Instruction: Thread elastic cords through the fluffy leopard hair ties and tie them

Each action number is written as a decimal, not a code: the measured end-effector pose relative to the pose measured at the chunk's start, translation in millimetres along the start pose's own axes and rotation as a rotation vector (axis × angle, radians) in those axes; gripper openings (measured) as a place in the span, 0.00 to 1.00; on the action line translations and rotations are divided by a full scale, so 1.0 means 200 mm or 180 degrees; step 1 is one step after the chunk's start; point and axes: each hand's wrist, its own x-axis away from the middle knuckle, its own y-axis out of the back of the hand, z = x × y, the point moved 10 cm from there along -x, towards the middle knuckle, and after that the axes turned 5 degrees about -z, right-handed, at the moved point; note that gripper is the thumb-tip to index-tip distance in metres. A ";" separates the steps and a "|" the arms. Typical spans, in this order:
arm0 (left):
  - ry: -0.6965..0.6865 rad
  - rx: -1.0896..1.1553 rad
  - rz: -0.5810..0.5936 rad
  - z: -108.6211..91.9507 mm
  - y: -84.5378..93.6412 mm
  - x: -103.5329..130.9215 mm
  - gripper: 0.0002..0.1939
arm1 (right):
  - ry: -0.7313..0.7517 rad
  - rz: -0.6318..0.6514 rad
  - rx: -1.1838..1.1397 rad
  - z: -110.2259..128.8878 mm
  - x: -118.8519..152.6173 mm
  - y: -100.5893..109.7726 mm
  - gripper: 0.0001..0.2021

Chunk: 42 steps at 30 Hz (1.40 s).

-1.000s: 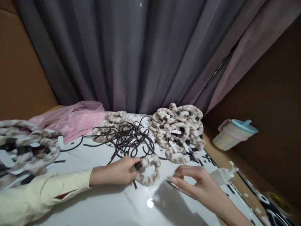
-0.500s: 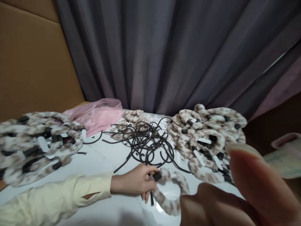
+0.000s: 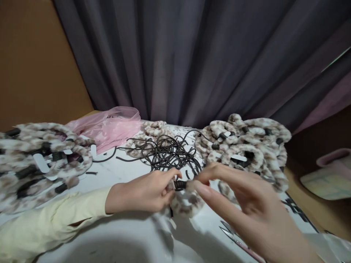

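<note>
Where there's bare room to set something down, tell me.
Bare tabletop lies nearest the camera, between the pale sleeve and the scissors. A smaller patch separates the left fuzzy pile from the black cords. Crowded: beyond the held ring and at the right fuzzy pile.

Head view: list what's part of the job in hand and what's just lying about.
Job, likely:
ring, held by left hand; right hand at its black wrap
loose cords
ring piles
scissors, perhaps

Lying about, likely:
pink bag
cup

Both hands (image 3: 142, 195) at a spotted fluffy ring (image 3: 189, 209) with black cord wrap (image 3: 180, 185)
</note>
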 end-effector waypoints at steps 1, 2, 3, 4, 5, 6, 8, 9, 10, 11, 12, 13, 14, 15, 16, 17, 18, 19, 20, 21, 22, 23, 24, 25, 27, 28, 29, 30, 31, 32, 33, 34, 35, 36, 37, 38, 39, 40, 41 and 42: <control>-0.0069 -0.0273 0.0069 -0.02 0.00 0.01 0.16 | 0.0182 -0.0073 0.0035 0.03 -0.06 0.01 0.10; -0.0112 -0.0430 0.0043 -0.04 0.02 0.02 0.17 | 0.0227 -0.0046 0.0080 0.03 -0.10 0.00 0.10; -0.0161 -0.0544 -0.0016 -0.05 0.03 0.02 0.16 | 0.0214 0.0069 0.0101 0.01 -0.11 -0.03 0.12; -0.0244 -0.0642 -0.0094 -0.07 0.04 0.03 0.16 | 0.0154 0.0204 0.0099 -0.02 -0.12 -0.06 0.13; -0.0371 -0.0730 -0.0176 -0.09 0.06 0.04 0.15 | 0.0058 0.0327 0.0070 -0.06 -0.10 -0.09 0.12; -0.0543 -0.0813 -0.0254 -0.12 0.07 0.04 0.14 | -0.0052 0.0424 0.0021 -0.10 -0.09 -0.12 0.11; -0.1024 -0.1004 -0.0379 -0.18 0.07 0.06 0.13 | -0.0271 0.0516 -0.0155 -0.15 -0.06 -0.15 0.09; -0.1304 -0.1146 -0.0427 -0.21 0.07 0.08 0.13 | -0.0394 0.0540 -0.0280 -0.16 -0.05 -0.15 0.08; -0.1575 -0.1315 -0.0476 -0.24 0.07 0.10 0.14 | -0.0531 0.0566 -0.0419 -0.17 -0.04 -0.16 0.08; -0.1824 -0.1484 -0.0529 -0.26 0.07 0.12 0.16 | -0.0678 0.0591 -0.0577 -0.18 -0.04 -0.16 0.08; -0.2042 -0.1618 -0.0583 -0.27 0.06 0.13 0.17 | -0.0840 0.0607 -0.0762 -0.18 -0.03 -0.16 0.09; -0.2226 -0.1692 -0.0648 -0.28 0.06 0.15 0.18 | -0.0997 0.0611 -0.0992 -0.19 -0.03 -0.16 0.10; -0.2364 -0.1680 -0.0710 -0.29 0.06 0.17 0.19 | -0.1141 0.0634 -0.1256 -0.19 -0.02 -0.17 0.12; -0.2463 -0.1588 -0.0762 -0.29 0.07 0.19 0.20 | -0.1269 0.0684 -0.1535 -0.19 -0.01 -0.18 0.13; -0.2512 -0.1445 -0.0808 -0.28 0.07 0.21 0.20 | -0.1378 0.0773 -0.1801 -0.18 0.00 -0.20 0.15; -0.2518 -0.1289 -0.0846 -0.26 0.08 0.22 0.21 | -0.1457 0.0884 -0.2023 -0.18 0.02 -0.23 0.16; -0.2483 -0.1164 -0.0866 -0.25 0.08 0.22 0.22 | -0.1512 0.0988 -0.2166 -0.17 0.03 -0.25 0.18; -0.2428 -0.1091 -0.0868 -0.22 0.08 0.23 0.22 | -0.1548 0.1041 -0.2221 -0.18 0.04 -0.27 0.18; -0.2366 -0.1074 -0.0845 -0.20 0.07 0.23 0.22 | -0.1570 0.1039 -0.2217 -0.18 0.05 -0.27 0.19; -0.2312 -0.1095 -0.0826 -0.18 0.06 0.23 0.22 | -0.1582 0.0995 -0.2185 -0.19 0.05 -0.28 0.19; -0.2259 -0.1137 -0.0798 -0.17 0.05 0.22 0.22 | -0.1593 0.0943 -0.2140 -0.19 0.05 -0.28 0.20; -0.2229 -0.1183 -0.0774 -0.16 0.04 0.22 0.22 | -0.1608 0.0904 -0.2092 -0.20 0.05 -0.28 0.20; -0.2236 -0.1214 -0.0783 -0.16 0.04 0.22 0.22 | -0.1615 0.0913 -0.2046 -0.20 0.05 -0.28 0.20; -0.2279 -0.1237 -0.0805 -0.16 0.04 0.22 0.22 | -0.1598 0.0955 -0.1991 -0.20 0.05 -0.28 0.21; -0.2439 -0.1268 -0.0872 -0.19 0.04 0.23 0.22 | -0.1484 0.1032 -0.1800 -0.18 0.05 -0.27 0.22; -0.2530 -0.1278 -0.0911 -0.21 0.04 0.23 0.23 | -0.1385 0.1066 -0.1667 -0.17 0.05 -0.27 0.21; -0.2600 -0.1288 -0.0944 -0.23 0.05 0.24 0.24 | -0.1272 0.1100 -0.1511 -0.16 0.05 -0.25 0.20; -0.2629 -0.1300 -0.0971 -0.25 0.05 0.24 0.25 | -0.1148 0.1115 -0.1336 -0.15 0.04 -0.24 0.18; -0.2623 -0.1309 -0.0984 -0.26 0.06 0.24 0.25 | -0.1010 0.1115 -0.1148 -0.14 0.04 -0.22 0.16; -0.2581 -0.1302 -0.0984 -0.27 0.07 0.23 0.25 | -0.0865 0.1115 -0.0946 -0.12 0.04 -0.21 0.14; -0.2500 -0.1278 -0.0972 -0.27 0.07 0.22 0.24 | -0.0717 0.1074 -0.0728 -0.11 0.03 -0.19 0.12; -0.2397 -0.1240 -0.0956 -0.27 0.08 0.21 0.23 | -0.0558 0.0985 -0.0501 -0.09 0.03 -0.18 0.11; -0.2299 -0.1201 -0.0938 -0.27 0.09 0.20 0.21 | -0.0375 0.0852 -0.0281 -0.07 0.02 -0.16 0.10; -0.2241 -0.1178 -0.0930 -0.28 0.09 0.19 0.20 | -0.0182 0.0701 -0.0081 -0.04 0.02 -0.14 0.09; -0.2243 -0.1186 -0.0947 -0.28 0.09 0.19 0.19 | 0.0007 0.0547 0.0096 -0.02 0.01 -0.13 0.09; -0.2305 -0.1234 -0.0994 -0.30 0.09 0.19 0.19 | 0.0187 0.0387 0.0249 0.01 0.02 -0.12 0.09; -0.2385 -0.1309 -0.1040 -0.31 0.09 0.20 0.20 | 0.0355 0.0240 0.0386 0.04 0.02 -0.11 0.10; -0.2467 -0.1366 -0.1090 -0.33 0.09 0.21 0.20 | 0.0497 0.0122 0.0516 0.06 0.02 -0.11 0.10; -0.2505 -0.1385 -0.1135 -0.34 0.09 0.22 0.21 | 0.0619 0.0017 0.0636 0.08 0.03 -0.10 0.11; -0.2495 -0.1353 -0.1165 -0.34 0.09 0.22 0.20 | 0.0726 -0.0075 0.0745 0.10 0.04 -0.10 0.11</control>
